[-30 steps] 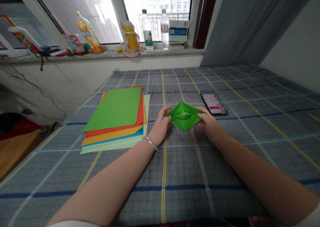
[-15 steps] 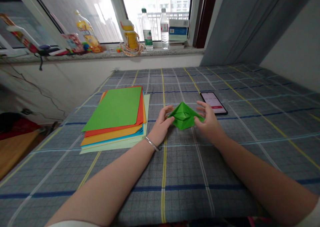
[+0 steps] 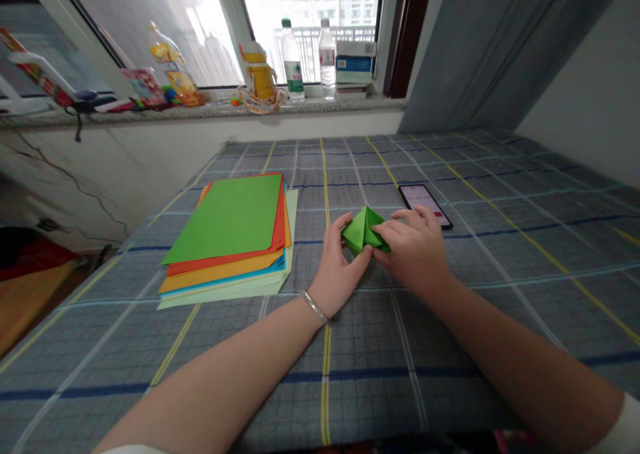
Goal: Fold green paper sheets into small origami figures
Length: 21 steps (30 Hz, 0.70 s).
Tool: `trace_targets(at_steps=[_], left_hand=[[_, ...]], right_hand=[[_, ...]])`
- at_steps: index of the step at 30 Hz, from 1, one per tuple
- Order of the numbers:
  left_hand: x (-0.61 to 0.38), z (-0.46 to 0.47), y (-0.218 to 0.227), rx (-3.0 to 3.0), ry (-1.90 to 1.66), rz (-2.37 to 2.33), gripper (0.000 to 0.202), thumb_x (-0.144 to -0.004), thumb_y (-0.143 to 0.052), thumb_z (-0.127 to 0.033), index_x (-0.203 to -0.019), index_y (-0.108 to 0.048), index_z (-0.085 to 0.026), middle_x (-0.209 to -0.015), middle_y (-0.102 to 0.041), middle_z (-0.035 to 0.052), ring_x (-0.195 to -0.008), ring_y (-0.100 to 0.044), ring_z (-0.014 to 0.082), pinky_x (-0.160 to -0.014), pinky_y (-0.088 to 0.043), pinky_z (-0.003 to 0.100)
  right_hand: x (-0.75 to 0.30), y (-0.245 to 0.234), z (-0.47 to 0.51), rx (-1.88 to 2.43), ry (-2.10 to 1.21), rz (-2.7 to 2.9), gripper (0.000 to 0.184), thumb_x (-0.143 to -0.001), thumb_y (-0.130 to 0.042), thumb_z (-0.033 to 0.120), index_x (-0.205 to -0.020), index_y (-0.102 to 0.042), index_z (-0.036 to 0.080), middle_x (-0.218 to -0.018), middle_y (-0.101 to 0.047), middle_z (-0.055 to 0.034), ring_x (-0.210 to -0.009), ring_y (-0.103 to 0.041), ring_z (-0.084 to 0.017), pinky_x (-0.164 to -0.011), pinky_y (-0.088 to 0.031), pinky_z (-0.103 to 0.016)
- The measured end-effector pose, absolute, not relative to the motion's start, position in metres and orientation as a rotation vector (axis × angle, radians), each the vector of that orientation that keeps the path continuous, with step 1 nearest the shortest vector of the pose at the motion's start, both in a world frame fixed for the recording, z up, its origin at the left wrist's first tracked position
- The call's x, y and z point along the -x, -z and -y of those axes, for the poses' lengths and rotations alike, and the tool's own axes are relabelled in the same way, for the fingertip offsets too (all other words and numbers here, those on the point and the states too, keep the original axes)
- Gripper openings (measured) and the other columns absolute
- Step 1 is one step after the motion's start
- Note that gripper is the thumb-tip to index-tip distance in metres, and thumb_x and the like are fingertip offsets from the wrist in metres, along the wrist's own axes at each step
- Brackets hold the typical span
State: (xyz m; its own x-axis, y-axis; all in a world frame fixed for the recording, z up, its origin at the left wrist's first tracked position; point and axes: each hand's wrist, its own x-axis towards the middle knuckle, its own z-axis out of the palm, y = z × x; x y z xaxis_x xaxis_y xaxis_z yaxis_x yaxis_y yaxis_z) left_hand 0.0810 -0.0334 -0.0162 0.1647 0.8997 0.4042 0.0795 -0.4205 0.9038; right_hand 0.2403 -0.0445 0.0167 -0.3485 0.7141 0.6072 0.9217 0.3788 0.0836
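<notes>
L hand (image 3: 339, 271) & R hand (image 3: 415, 249) meet on the green folded paper (image 3: 363, 230), mid plaid bed (image 3: 380, 347). L grip pinches its left edge, R grip its right side. Paper stack (image 3: 233, 231) nearby on the left, phone (image 3: 425, 203) just behind.

A coloured paper stack (image 3: 230, 234) and a phone (image 3: 426, 205) lie on the checked cloth (image 3: 500, 254); bottles (image 3: 293, 61) stand on the windowsill (image 3: 200, 111).

At centre frame, a person's left hand (image 3: 340, 267) and right hand (image 3: 413, 251) pinch a folded green paper (image 3: 363, 231) from either side over a grey plaid cloth (image 3: 380, 347). A stack of coloured paper sheets (image 3: 230, 234) lies just left of the hands. A smartphone (image 3: 425, 204), screen lit, lies near the right hand. Bottles (image 3: 291, 61) line the windowsill (image 3: 210, 111) at upper centre.
</notes>
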Motion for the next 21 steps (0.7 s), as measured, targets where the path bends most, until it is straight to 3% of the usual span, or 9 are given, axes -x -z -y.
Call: trace_targets(at_steps=[3,5,15,18,21], left_hand=[[-0.082,0.037,0.016,-1.832,-1.372,-0.97,0.056,-0.082,-0.062,-0.027,-0.132,-0.036,-0.026,-0.134,-0.04,0.0101,-0.126,-0.041,0.0254,-0.106,-0.037,0.047],[-0.082,0.039,0.014,-1.888,-1.382,-0.981,0.057,-0.082,-0.062,-0.026,-0.132,-0.036,-0.026,-0.132,-0.041,0.0098,-0.125,-0.041,0.0251,-0.106,-0.037,0.047],[-0.088,0.049,0.008,-1.724,-1.334,-0.972,0.076,-0.074,-0.069,-0.025,-0.137,-0.026,-0.026,-0.142,-0.034,0.0124,-0.132,-0.036,0.0279,-0.11,-0.032,0.049],[-0.086,0.047,0.009,-1.514,-1.311,-0.923,0.072,-0.08,-0.062,-0.027,-0.139,-0.021,-0.029,-0.144,-0.031,0.0113,-0.125,-0.044,0.0255,-0.106,-0.037,0.048],[-0.083,0.042,0.01,-1.365,-1.256,-0.915,0.059,-0.086,-0.053,-0.026,-0.139,-0.026,-0.028,-0.144,-0.033,0.0104,-0.123,-0.046,0.0246,-0.104,-0.04,0.046]], right_hand=[[-0.239,-0.018,0.046,1.392,0.565,2.162,0.02,-0.082,-0.06,0.033,-0.096,-0.068,0.02,-0.094,-0.073,-0.0046,-0.109,-0.053,-0.03,-0.11,-0.015,-0.057],[-0.239,-0.018,0.047,1.387,0.568,2.161,0.021,-0.082,-0.059,0.031,-0.097,-0.067,0.02,-0.094,-0.073,-0.0049,-0.109,-0.053,-0.029,-0.112,-0.012,-0.057],[-0.238,-0.017,0.045,1.356,0.512,2.191,0.011,-0.079,-0.056,0.021,-0.081,-0.067,0.023,-0.077,-0.07,-0.0018,-0.092,-0.058,-0.025,-0.115,-0.013,-0.054],[-0.244,-0.013,0.039,1.338,0.395,2.126,0.008,-0.075,-0.061,0.028,-0.077,-0.067,0.023,-0.074,-0.069,-0.0016,-0.085,-0.06,-0.024,-0.113,-0.018,-0.055],[-0.252,-0.005,0.031,1.326,0.22,2.024,0.012,-0.072,-0.062,0.031,-0.077,-0.068,0.022,-0.08,-0.07,-0.0037,-0.085,-0.062,-0.024,-0.109,-0.024,-0.056]])
